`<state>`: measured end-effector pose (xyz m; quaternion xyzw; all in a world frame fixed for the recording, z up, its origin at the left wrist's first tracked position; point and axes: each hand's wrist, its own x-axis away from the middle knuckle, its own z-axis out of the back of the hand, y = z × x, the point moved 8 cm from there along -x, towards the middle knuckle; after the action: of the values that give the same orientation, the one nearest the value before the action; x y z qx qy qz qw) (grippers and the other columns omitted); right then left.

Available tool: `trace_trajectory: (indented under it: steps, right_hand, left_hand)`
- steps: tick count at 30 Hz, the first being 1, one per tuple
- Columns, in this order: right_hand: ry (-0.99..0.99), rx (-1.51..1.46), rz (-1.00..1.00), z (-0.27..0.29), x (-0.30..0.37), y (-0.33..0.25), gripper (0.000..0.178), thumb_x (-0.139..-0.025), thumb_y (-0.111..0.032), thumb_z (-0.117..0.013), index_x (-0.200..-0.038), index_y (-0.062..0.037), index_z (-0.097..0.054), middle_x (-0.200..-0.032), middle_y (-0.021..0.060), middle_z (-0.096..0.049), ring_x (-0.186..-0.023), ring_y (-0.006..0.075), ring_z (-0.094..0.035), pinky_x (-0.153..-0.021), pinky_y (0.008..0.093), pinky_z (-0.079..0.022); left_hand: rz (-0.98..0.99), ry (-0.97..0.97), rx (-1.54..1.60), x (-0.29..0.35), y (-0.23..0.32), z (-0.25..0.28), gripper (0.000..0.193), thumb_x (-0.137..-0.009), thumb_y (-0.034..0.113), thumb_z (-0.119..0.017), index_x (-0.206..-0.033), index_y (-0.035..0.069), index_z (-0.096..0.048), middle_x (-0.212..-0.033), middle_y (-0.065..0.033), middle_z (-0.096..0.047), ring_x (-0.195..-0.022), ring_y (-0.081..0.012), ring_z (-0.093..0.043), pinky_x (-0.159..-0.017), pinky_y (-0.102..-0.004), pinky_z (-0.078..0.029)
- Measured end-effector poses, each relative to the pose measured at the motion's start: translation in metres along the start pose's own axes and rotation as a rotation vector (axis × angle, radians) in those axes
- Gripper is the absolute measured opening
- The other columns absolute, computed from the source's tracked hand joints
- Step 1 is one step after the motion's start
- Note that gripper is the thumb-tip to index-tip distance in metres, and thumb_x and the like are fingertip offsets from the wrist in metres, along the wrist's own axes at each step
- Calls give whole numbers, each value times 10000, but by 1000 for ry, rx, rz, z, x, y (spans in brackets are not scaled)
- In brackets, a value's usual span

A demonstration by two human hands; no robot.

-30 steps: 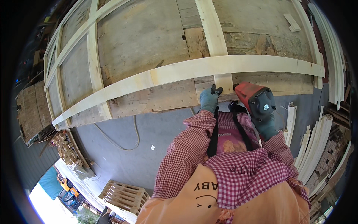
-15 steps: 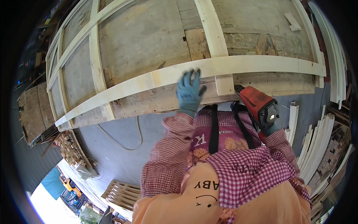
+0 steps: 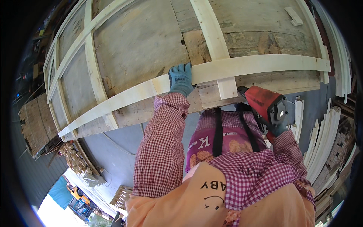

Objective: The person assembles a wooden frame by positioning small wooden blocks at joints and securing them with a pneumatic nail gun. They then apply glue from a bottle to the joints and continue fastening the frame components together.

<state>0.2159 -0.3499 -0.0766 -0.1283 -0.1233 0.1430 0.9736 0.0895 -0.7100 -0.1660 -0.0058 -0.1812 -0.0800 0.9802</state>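
My left hand (image 3: 181,78), in a blue work glove, is closed over a long pale wooden strip (image 3: 261,65), its fingers curled over the far edge. The strip runs along the near side of a wooden frame and lies across several crosspieces, among them a short board end (image 3: 227,87) poking out toward me. A red and black nail gun (image 3: 266,104) is in my right hand (image 3: 279,130), which is gloved and partly hidden behind the tool. The gun's nose is beside the board end, a little to its right.
Worn plywood (image 3: 140,41) lies under the frame as a work surface. A small wood offcut (image 3: 293,16) rests on it at the far right. White strips (image 3: 321,140) are stacked to the right. At left are a pile of wood blocks (image 3: 73,157) and a slatted pallet (image 3: 120,196).
My left hand has moved left from above the strip's near edge and closed over the strip. The nail gun has shifted slightly right, still in my right hand.
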Motion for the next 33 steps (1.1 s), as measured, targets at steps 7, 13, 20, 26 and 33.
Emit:
trace_trajectory:
  steps: [7, 13, 20, 26, 33]
  right_hand:
    - [-228, -601, -229, -15, 7, 35, 495, -811, -123, -656, -1255, -49, -452, -1145, 103, -557, -983, 206, -574, -834, 340, -484]
    - [-444, -676, -208, 40, -58, -35, 443, -744, -48, -653, -1167, -41, -520, -1025, 119, -593, -979, 238, -580, -810, 330, -483]
    - [-536, -925, -477, 23, -98, -39, 271, -847, -317, -602, -865, -47, -599, -710, 13, -510, -646, 111, -473, -603, 266, -391]
    - [-448, -941, -470, 18, -104, -32, 236, -827, -270, -632, -793, -39, -602, -650, 15, -523, -592, 116, -484, -578, 262, -396]
    - [-332, -633, -95, 11, -109, -19, 353, -792, -221, -624, -1101, -61, -569, -995, 85, -595, -852, 194, -568, -753, 315, -470]
  left_hand:
    - [10, 2, 5, 3, -2, 2, 887, -556, 416, -770, -1281, 90, -378, -1180, -120, -456, -1097, -312, -435, -986, -450, -261]
    - [0, 41, 16, 4, -2, 3, 845, -558, 404, -767, -1253, 95, -399, -1158, -115, -468, -1094, -312, -438, -984, -456, -267]
    - [-8, 98, 48, 2, -2, 4, 808, -551, 383, -765, -1225, 105, -417, -1148, -115, -478, -1078, -304, -453, -966, -456, -284]
    - [-10, 89, 27, 4, -1, 13, 796, -547, 384, -764, -1213, 105, -428, -1125, -116, -482, -1061, -304, -460, -954, -451, -295]
    - [2, 83, 29, 6, -1, 11, 841, -545, 398, -761, -1252, 104, -413, -1110, -98, -471, -1078, -291, -436, -995, -472, -269]
